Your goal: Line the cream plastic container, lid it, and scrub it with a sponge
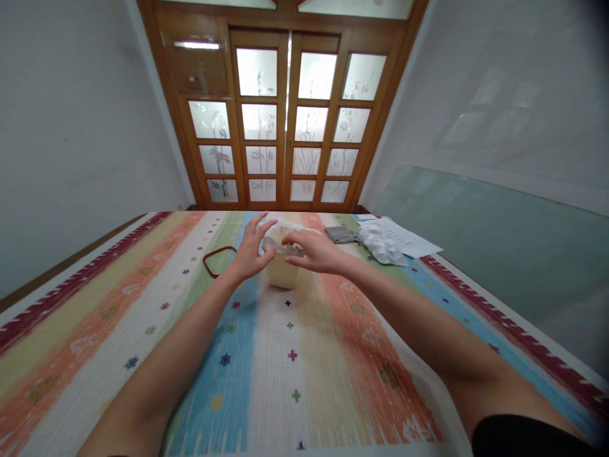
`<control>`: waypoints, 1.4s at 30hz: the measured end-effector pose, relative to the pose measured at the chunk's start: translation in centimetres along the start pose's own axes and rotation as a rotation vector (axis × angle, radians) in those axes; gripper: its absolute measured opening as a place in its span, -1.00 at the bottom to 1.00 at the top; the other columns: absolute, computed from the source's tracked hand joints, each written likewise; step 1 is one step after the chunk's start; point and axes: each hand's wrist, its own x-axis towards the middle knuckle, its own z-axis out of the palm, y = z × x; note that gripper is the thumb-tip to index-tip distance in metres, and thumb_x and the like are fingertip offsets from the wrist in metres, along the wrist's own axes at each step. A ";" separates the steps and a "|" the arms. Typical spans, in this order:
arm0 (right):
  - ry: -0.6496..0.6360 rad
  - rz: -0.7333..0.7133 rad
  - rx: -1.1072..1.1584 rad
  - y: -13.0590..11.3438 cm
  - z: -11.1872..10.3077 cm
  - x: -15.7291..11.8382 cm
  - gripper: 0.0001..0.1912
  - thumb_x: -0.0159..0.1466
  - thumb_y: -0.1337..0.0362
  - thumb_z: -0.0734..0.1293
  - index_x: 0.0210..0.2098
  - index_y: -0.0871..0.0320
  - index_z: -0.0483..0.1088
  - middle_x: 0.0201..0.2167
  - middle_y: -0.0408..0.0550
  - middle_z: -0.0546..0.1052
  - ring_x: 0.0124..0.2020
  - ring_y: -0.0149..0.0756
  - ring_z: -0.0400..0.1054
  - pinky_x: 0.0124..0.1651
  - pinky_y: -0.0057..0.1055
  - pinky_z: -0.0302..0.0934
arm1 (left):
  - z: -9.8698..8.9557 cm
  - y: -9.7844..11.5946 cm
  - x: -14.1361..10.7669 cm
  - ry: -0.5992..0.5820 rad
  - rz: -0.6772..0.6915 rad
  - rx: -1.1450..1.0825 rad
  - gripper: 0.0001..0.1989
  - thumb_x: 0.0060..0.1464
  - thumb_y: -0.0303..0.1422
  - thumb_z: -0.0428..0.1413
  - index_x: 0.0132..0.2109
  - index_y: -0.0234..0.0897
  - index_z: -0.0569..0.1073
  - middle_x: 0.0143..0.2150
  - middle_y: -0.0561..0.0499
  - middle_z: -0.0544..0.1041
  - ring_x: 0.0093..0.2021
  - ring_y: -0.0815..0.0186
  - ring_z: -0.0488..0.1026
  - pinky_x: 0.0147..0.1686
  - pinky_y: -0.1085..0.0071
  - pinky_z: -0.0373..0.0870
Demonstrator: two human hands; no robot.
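Note:
A cream-coloured container point(282, 274) stands on the striped tablecloth, with a whitish, thin plastic liner point(275, 245) around its top. At its left edge is my left hand point(254, 249), fingers spread and thumb near the liner; nothing is seen gripped in it. My right hand point(314, 250) reaches over the container's right side, its thumb and fingers closed on the edge of the liner. The container's far side is partly hidden behind the liner and the hands.
A dark red ring-shaped frame point(204, 263) lies left of the container. On the right are a folded grey cloth point(340, 235), a crumpled white plastic bag point(382, 244) and white paper sheets point(413, 238). Wooden glass-paned doors point(290, 114) stand beyond the table.

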 end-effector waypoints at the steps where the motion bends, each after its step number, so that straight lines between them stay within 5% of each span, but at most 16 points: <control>1: 0.048 -0.013 -0.033 0.1 0.6 -0.5 -0.75 0.33 0.18 0.44 -0.02 0.10 0.47 -0.11 0.02 0.60 -0.08 -0.12 0.42 -0.04 -0.26 0.19 | -0.3 0.6 0.3 -0.023 0.026 0.046 -0.50 0.18 -0.36 0.18 0.26 -0.10 0.43 0.48 -0.12 0.24 0.53 -0.03 0.06 0.49 -0.16 0.02; 4: 0.200 -0.024 -0.087 0.4 1.8 -1.5 -0.97 0.37 0.31 0.37 -0.19 0.11 0.44 -0.24 -0.01 0.57 -0.15 -0.16 0.38 -0.05 -0.26 0.17 | -0.7 1.3 0.6 -0.066 0.043 0.075 -0.85 0.19 -0.44 0.13 -0.14 -0.15 0.56 0.22 -0.05 0.54 0.46 0.01 0.19 0.47 -0.14 0.07; 8: 0.344 -0.019 -0.179 0.5 2.7 -2.4 -0.81 0.45 0.24 0.32 -0.32 0.10 0.39 -0.35 -0.02 0.53 -0.24 -0.17 0.32 -0.10 -0.25 0.13 | -1.3 0.5 0.5 -0.046 -0.021 -0.013 -0.87 0.16 -0.46 0.08 -0.26 -0.17 0.51 -0.15 -0.01 0.64 0.12 0.10 0.50 0.39 -0.07 0.19; 11: 0.353 -0.071 -0.259 0.4 3.3 -3.0 -0.71 0.50 0.15 0.26 -0.34 0.09 0.40 -0.38 -0.03 0.53 -0.27 -0.18 0.30 -0.06 -0.21 0.11 | -2.2 -0.2 0.5 -0.066 -0.057 -0.061 -0.87 0.06 -0.47 0.06 -0.32 -0.18 0.48 -0.29 0.01 0.57 -0.15 0.17 0.52 0.24 0.04 0.35; 18: 0.293 -0.152 -0.319 0.7 5.1 -3.8 -0.62 0.55 0.17 0.17 -0.35 0.07 0.44 -0.43 -0.04 0.50 -0.30 -0.18 0.28 -0.10 -0.19 0.06 | -3.4 -0.1 0.5 -0.209 -0.078 -0.027 -0.89 -0.03 -0.43 0.03 -0.40 -0.19 0.45 -0.38 -0.01 0.51 -0.22 0.17 0.41 -0.10 0.20 0.35; 23: 0.304 -0.156 -0.327 1.4 5.9 -4.3 -0.64 0.53 0.16 0.20 -0.36 0.07 0.44 -0.42 -0.05 0.51 -0.31 -0.20 0.28 -0.12 -0.20 0.06 | -3.1 -0.5 0.3 -0.265 -0.073 -0.014 -0.72 0.22 -0.23 0.02 -0.44 -0.19 0.42 -0.43 0.01 0.46 -0.29 0.20 0.36 -0.18 0.24 0.29; 26: 0.366 -0.150 -0.244 1.8 6.2 -4.7 -0.67 0.50 0.12 0.24 -0.37 0.08 0.41 -0.43 -0.07 0.50 -0.33 -0.21 0.29 -0.12 -0.21 0.08 | -2.4 -1.0 0.0 -0.236 -0.121 0.015 -0.56 0.34 -0.12 -0.03 -0.48 -0.20 0.36 -0.48 0.02 0.39 -0.35 0.24 0.32 -0.23 0.27 0.25; 30: 0.552 -0.029 -0.070 1.6 6.1 -4.9 -0.67 0.49 0.13 0.21 -0.39 0.07 0.36 -0.49 -0.08 0.43 -0.37 -0.20 0.28 -0.17 -0.21 0.13 | -1.6 -1.1 -0.5 -0.167 -0.179 0.066 -0.61 0.27 -0.12 0.11 -0.47 -0.20 0.34 -0.48 0.06 0.35 -0.40 0.28 0.28 -0.31 0.31 0.21; 33: 0.647 0.031 -0.006 1.2 5.0 -4.4 -0.75 0.46 0.09 0.24 -0.26 0.05 0.43 -0.33 0.01 0.51 -0.20 -0.08 0.38 -0.05 -0.12 0.23 | -1.4 -0.3 -0.4 -0.042 -0.166 0.068 -0.69 0.24 -0.18 0.14 -0.42 -0.19 0.32 -0.42 0.04 0.39 -0.34 0.25 0.32 -0.27 0.29 0.26; 36: 0.603 0.020 0.092 1.4 3.3 -3.2 -0.71 0.42 0.03 0.32 0.00 0.04 0.45 0.03 0.11 0.54 0.12 0.02 0.38 0.23 0.01 0.22 | -1.4 0.8 0.8 0.024 -0.136 0.044 -0.77 0.27 -0.20 0.10 -0.34 -0.19 0.39 -0.30 -0.02 0.47 -0.19 0.18 0.41 -0.09 0.21 0.36; 42: 0.438 0.087 0.258 3.9 3.2 -2.3 -0.27 0.31 -0.18 0.40 0.34 0.02 0.31 0.42 0.18 0.28 0.46 0.11 0.12 0.48 0.15 -0.03 | -0.6 0.6 5.4 -0.228 -0.119 -0.007 -0.78 0.26 -0.18 0.12 -0.13 -0.19 0.57 0.10 -0.12 0.57 0.18 0.05 0.45 0.30 0.03 0.28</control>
